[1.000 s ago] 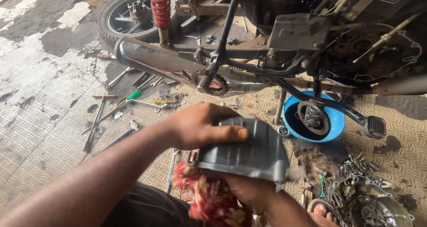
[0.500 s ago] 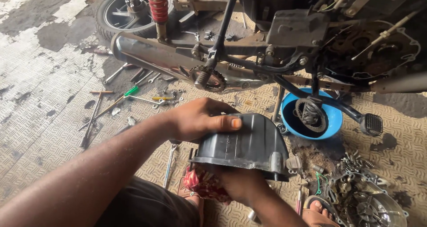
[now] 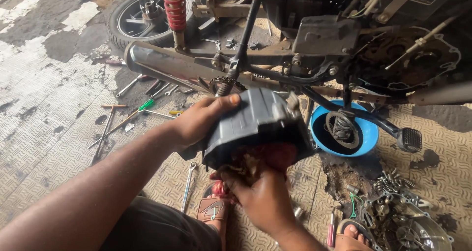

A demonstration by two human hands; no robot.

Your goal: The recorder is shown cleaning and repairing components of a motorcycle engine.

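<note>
My left hand (image 3: 199,120) grips the left side of a dark grey ribbed engine cover (image 3: 255,123), thumb on top, holding it up in front of me. My right hand (image 3: 260,197) is below the cover, pressing a red rag (image 3: 268,157) into its underside. The rag is partly hidden inside the cover. Behind the cover stands a stripped motorcycle (image 3: 324,44) with an open engine side.
A blue bowl (image 3: 366,133) with a clutch part sits right of the cover. Screwdrivers and wrenches (image 3: 132,115) lie on the checker-plate floor at left; one wrench (image 3: 188,184) lies near my sandalled foot (image 3: 214,209). Bolts and an engine casing (image 3: 403,221) lie at lower right.
The cover has been lifted higher and tilted so its open underside faces me. My right hand has moved with the rag from beneath into the cover's inside.
</note>
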